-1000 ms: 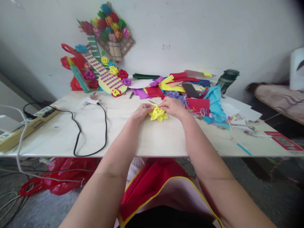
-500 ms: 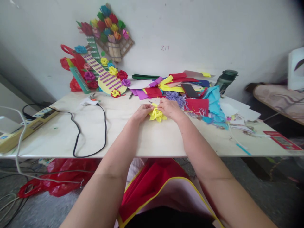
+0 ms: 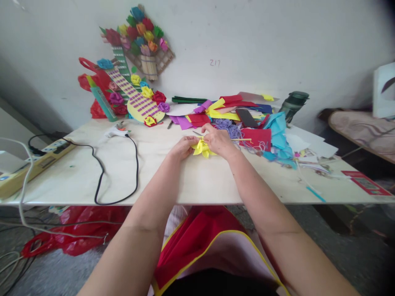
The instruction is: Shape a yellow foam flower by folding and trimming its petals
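Observation:
A yellow paper flower with pointed petals is held just above or on the table, between my two hands. My left hand pinches its left edge, fingers closed. On the other side, my right hand has thumb and fingers pressed at the flower's centre, its index finger raised and bent. A thin pale yellow stick pokes out to the right from behind my right hand; whether that hand grips it is hidden. Just behind the flower shows a grey pointed metal tip.
A white glue gun with a black cord lies left, near a yellow power strip. Coloured paper, purple yarn, a phone and a dark bottle crowd the back right. Decorated paper flowers lean at the wall.
My right index finger has lifted off the flower, and the right hand has shifted slightly left and tilted. The pale stick now shows more clearly beyond it. My left hand stays in place.

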`<state>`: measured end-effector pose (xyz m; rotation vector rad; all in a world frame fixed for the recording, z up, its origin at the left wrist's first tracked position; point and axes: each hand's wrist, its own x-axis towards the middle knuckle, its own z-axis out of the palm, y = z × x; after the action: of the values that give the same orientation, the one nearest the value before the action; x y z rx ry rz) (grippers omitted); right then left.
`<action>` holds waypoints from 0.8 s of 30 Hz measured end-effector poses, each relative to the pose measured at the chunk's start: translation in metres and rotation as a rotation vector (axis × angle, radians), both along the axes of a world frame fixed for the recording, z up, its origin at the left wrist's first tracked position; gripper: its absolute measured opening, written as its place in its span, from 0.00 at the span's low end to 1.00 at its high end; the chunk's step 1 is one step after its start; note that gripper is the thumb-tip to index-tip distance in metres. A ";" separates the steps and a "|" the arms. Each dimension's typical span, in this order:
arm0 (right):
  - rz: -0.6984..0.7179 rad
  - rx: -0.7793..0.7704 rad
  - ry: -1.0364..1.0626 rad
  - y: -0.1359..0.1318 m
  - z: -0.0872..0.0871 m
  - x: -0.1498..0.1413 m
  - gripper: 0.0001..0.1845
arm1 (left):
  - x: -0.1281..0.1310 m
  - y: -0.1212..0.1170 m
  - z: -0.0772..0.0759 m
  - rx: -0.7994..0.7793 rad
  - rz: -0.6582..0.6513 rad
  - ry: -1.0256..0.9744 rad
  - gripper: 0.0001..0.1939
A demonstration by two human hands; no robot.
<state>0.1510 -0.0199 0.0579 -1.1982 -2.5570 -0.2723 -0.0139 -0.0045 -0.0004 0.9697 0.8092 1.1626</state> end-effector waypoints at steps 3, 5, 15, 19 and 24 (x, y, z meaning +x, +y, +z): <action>0.007 0.000 -0.004 0.000 0.000 0.001 0.17 | -0.001 0.000 -0.002 0.021 -0.028 0.001 0.10; 0.016 0.000 -0.001 0.001 -0.001 0.002 0.17 | -0.003 0.000 -0.002 0.026 -0.035 0.017 0.10; 0.043 -0.015 0.012 -0.001 -0.001 -0.002 0.15 | -0.007 0.001 -0.002 0.087 -0.041 0.079 0.10; 0.020 -0.063 0.052 0.004 -0.003 0.001 0.14 | -0.006 0.001 -0.001 0.083 0.031 0.121 0.10; -0.007 -0.098 0.126 0.014 -0.006 0.012 0.17 | -0.003 0.002 -0.001 0.070 0.114 0.138 0.12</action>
<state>0.1628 -0.0063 0.0520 -1.2177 -2.4825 -0.0706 -0.0165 -0.0029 -0.0016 1.0824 0.9490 1.2389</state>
